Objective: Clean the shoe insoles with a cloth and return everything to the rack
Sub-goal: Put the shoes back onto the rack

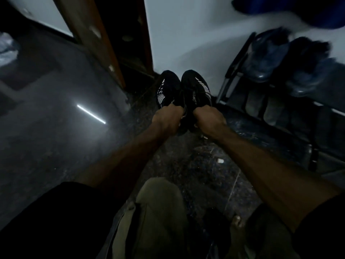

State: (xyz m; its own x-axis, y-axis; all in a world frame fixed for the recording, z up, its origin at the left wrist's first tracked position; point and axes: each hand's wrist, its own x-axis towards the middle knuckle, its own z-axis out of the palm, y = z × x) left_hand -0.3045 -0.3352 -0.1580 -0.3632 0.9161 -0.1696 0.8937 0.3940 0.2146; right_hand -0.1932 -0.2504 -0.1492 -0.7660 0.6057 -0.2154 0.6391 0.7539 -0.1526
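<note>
Just left of the shoe rack (pixel 280 101), the left hand (pixel 166 120) and right hand (pixel 209 118) each clamp one black sneaker's (pixel 196 86) heel, toes pointing away, side by side; the right hand sits nearer the rack.
</note>
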